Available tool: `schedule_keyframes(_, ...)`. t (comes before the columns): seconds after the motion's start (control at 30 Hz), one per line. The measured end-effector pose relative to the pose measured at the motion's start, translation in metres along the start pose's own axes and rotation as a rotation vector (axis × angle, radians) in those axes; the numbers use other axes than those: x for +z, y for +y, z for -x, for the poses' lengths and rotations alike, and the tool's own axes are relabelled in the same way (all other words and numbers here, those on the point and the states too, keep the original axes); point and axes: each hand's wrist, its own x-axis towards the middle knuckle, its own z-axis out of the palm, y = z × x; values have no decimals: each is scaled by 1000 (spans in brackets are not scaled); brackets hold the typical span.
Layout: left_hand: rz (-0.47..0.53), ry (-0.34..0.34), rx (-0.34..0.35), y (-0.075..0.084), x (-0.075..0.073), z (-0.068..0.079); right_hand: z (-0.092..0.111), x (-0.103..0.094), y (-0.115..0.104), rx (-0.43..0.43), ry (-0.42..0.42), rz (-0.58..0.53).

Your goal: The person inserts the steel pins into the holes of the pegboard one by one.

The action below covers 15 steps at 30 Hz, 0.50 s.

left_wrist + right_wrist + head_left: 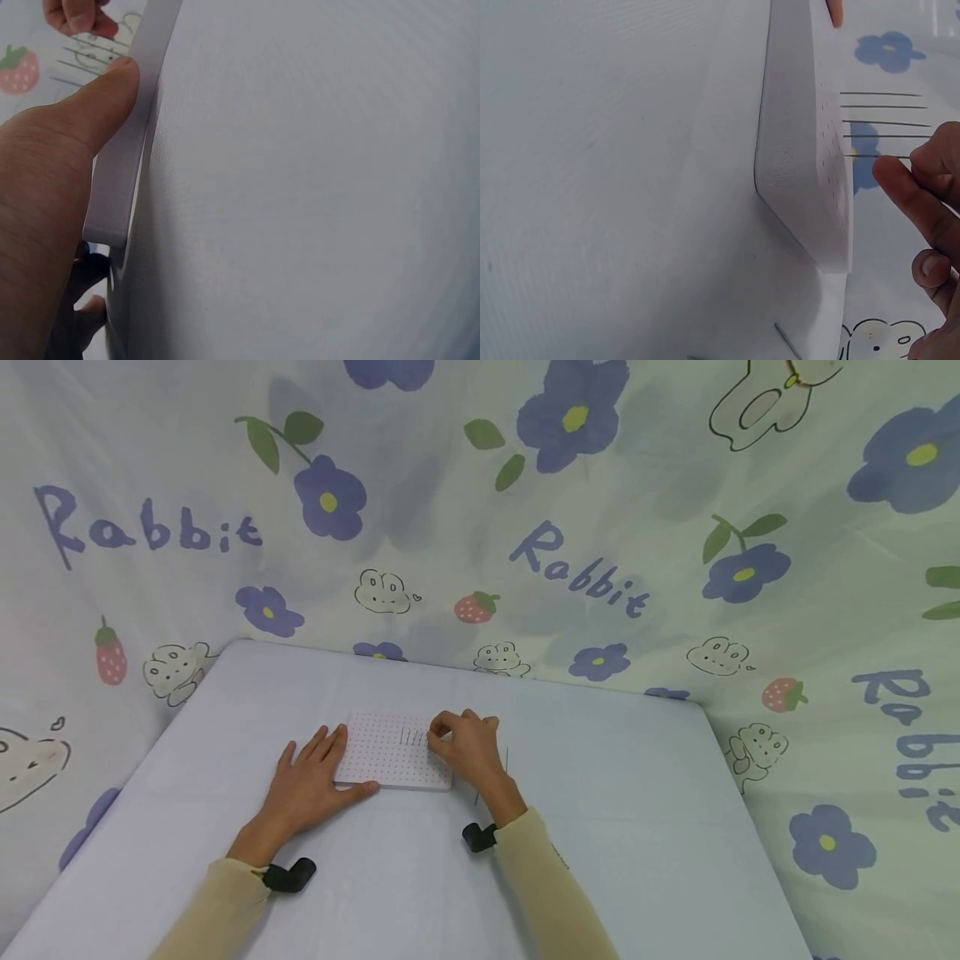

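A white board dotted with a grid of small holes lies flat on the table. Several thin dark needle-like pins stand upright in a row in it. My left hand is spread at the board's left corner, thumb along its near edge; in the left wrist view that thumb rests on the board's side. Over the right part of the board, my right hand pinches the upper end of the endmost pin between thumb and forefinger. That pin's lower end meets the board.
Two loose pins lie on the white tabletop right of the board, one pin farther back and one pin by my right wrist. A patterned cloth hangs behind the table. Each wrist wears a black camera.
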Motion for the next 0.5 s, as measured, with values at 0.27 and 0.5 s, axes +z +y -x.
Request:
schedule_keyframes(0.27,-5,9,0,0,2,1,2,3,-1,-11,-8,17)
schedule_keyframes(0.5,-5,-7,3,0,0,1,4,4,-1,-24,-10,27)
